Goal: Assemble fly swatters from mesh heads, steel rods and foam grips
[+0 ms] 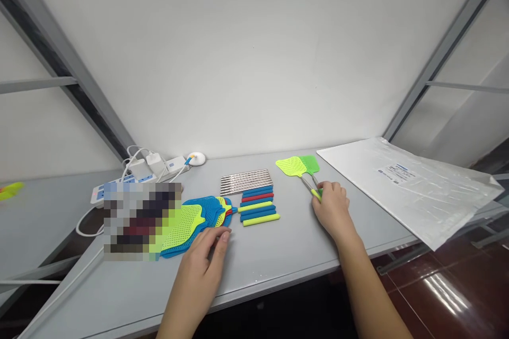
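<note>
My right hand (333, 209) is closed over the handle end of a green fly swatter (310, 163), at the right of the table. A yellow-green fly swatter (291, 166) lies beside it, overlapping its head, and its handle also runs to my fingers. My left hand (204, 257) is over the table with thumb and fingers curved and apart, holding nothing. Just beyond it lie loose yellow-green (185, 225) and blue swatter heads (207, 206). Several coloured handle grips (260, 219) lie in a row in the middle, with metal rods (246, 181) behind them.
A large white plastic mailer (397, 180) covers the right of the table and overhangs its front edge. At the back left are a power strip (101, 192) with chargers, white cables and a white round device (196, 159). A blurred patch (139, 222) hides part of the left.
</note>
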